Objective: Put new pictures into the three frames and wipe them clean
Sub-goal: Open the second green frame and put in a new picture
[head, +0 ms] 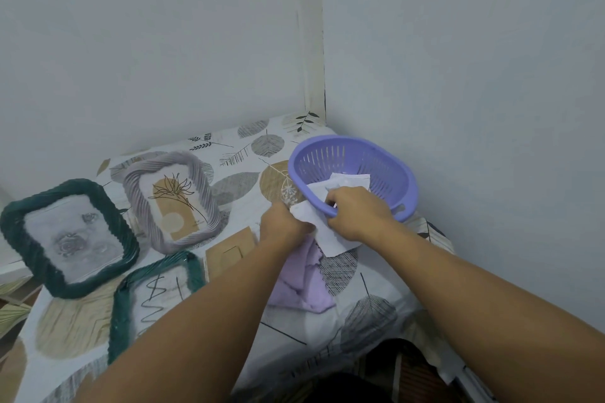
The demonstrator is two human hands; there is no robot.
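Observation:
Three picture frames lie at the left of the table: a dark green frame (pixel 70 237) with a grey rose picture, a lilac frame (pixel 172 201) with a tan plant picture, and a second green frame (pixel 154 296) partly under my left forearm. My left hand (pixel 283 226) and my right hand (pixel 355 212) both grip white paper sheets (pixel 327 232) at the near rim of a purple basket (pixel 357 173). More white paper lies inside the basket. A lilac cloth (pixel 301 284) lies under my hands.
A brown frame backing board (pixel 229 255) lies beside the lilac frame. The table (pixel 248 147) has a leaf-patterned cover and stands in a corner, with walls behind and to the right. The basket stands near the right wall.

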